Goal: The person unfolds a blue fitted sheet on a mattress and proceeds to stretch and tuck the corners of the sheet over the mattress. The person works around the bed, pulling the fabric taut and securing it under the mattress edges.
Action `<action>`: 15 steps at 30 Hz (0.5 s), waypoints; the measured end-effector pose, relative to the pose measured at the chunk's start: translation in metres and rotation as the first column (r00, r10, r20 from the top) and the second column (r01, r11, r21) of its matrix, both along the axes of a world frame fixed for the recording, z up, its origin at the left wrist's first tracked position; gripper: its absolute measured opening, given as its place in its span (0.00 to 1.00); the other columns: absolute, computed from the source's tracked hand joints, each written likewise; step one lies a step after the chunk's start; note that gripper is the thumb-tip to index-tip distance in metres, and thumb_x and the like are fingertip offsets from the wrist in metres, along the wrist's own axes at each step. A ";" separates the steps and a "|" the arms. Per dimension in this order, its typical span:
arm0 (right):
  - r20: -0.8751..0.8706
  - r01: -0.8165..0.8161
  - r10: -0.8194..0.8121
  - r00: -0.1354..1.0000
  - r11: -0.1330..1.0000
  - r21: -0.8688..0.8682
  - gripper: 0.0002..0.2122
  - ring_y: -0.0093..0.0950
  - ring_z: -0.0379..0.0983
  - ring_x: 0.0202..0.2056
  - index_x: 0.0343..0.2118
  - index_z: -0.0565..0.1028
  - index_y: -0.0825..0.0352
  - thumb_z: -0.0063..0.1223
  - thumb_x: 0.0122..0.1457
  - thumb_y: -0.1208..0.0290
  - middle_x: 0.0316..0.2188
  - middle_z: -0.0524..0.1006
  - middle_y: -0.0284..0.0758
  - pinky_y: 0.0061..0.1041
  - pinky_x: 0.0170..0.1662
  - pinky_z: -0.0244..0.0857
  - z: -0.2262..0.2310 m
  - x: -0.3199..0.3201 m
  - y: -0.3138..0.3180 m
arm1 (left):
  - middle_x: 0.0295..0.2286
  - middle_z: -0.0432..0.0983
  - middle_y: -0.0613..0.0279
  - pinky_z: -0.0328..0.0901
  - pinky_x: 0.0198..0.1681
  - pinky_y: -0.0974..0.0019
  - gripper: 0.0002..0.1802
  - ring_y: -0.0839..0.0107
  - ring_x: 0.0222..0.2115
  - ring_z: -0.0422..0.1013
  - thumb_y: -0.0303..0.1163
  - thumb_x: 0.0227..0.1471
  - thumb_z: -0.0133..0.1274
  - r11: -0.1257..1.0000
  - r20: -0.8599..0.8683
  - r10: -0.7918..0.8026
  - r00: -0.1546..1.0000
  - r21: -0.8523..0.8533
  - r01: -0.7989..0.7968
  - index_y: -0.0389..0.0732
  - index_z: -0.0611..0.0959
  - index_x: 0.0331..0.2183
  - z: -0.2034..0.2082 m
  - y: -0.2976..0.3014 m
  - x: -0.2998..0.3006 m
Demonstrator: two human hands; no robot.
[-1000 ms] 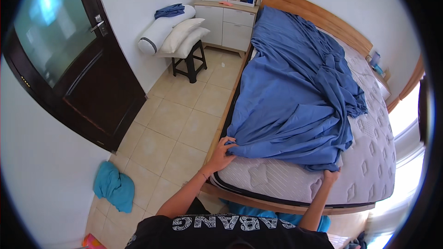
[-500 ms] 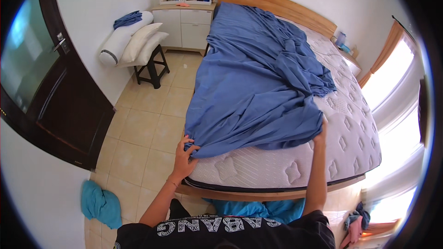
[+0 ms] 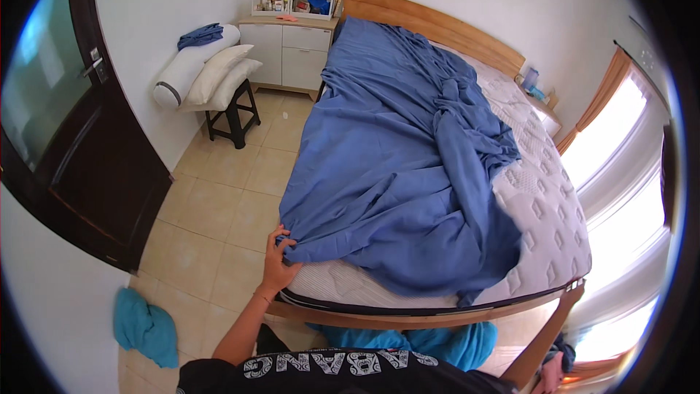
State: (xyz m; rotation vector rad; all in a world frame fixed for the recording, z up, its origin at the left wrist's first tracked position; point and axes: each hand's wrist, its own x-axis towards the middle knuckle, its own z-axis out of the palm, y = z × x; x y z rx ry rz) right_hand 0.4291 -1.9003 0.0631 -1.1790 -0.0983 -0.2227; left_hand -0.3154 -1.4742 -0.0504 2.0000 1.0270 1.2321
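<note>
A crumpled blue bed sheet (image 3: 364,146) covers the left and middle of the white quilted mattress (image 3: 547,211). At the near left corner, my left hand (image 3: 278,259) is closed on the sheet's edge. Far to the right, my right hand (image 3: 574,293) grips the mattress at its near right corner, away from the sheet. Its fingertips are partly hidden there. The sheet's near right part hangs in loose folds toward the front edge of the bed.
A wooden bed frame (image 3: 408,319) runs along the front, with teal bedding (image 3: 452,343) below. Another teal bundle (image 3: 144,328) lies by the left wall. Pillows and a bolster (image 3: 186,69) rest on a black stool (image 3: 235,120). A dark door (image 3: 102,175) stands at left.
My right hand has let go of the sheet and moved right and nearer to the mattress corner. The sheet's right part has dropped toward the front edge. The left hand still holds its corner.
</note>
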 end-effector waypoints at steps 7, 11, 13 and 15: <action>0.103 -0.346 0.529 0.843 0.678 -0.649 0.21 0.23 0.72 0.34 0.49 0.67 0.62 0.58 0.53 0.69 0.36 0.72 0.33 0.18 0.31 0.68 -0.070 -0.238 0.144 | 0.45 0.63 0.51 0.55 0.58 0.50 0.19 0.46 0.55 0.58 0.22 0.43 0.55 1.000 0.029 -0.014 0.999 0.010 0.014 0.42 0.75 0.41 0.004 0.003 0.007; 0.112 -0.072 0.909 0.401 0.153 -0.986 0.34 0.42 0.55 0.59 0.55 0.64 0.63 0.66 0.47 0.57 0.56 0.61 0.42 0.44 0.60 0.47 -0.025 -0.406 0.206 | 0.40 0.68 0.52 0.59 0.53 0.52 0.19 0.50 0.47 0.64 0.19 0.43 0.52 1.000 0.036 0.002 0.999 0.013 -0.002 0.40 0.76 0.41 0.005 0.011 0.004; 0.029 -0.077 0.875 0.483 0.076 -0.994 0.40 0.44 0.51 0.61 0.58 0.61 0.61 0.68 0.43 0.51 0.58 0.58 0.43 0.45 0.62 0.41 -0.056 -0.407 0.213 | 0.37 0.71 0.52 0.60 0.50 0.53 0.18 0.51 0.43 0.67 0.18 0.42 0.52 0.999 0.072 -0.020 0.997 -0.045 0.024 0.39 0.76 0.40 0.013 0.020 -0.001; 0.018 -0.091 0.844 0.537 0.079 -0.993 0.42 0.46 0.49 0.62 0.61 0.58 0.57 0.68 0.41 0.58 0.60 0.55 0.45 0.45 0.62 0.40 -0.068 -0.405 0.222 | 0.34 0.73 0.53 0.62 0.45 0.55 0.18 0.52 0.38 0.68 0.19 0.40 0.53 0.998 0.065 0.004 0.998 0.055 -0.007 0.39 0.77 0.38 0.033 0.023 -0.007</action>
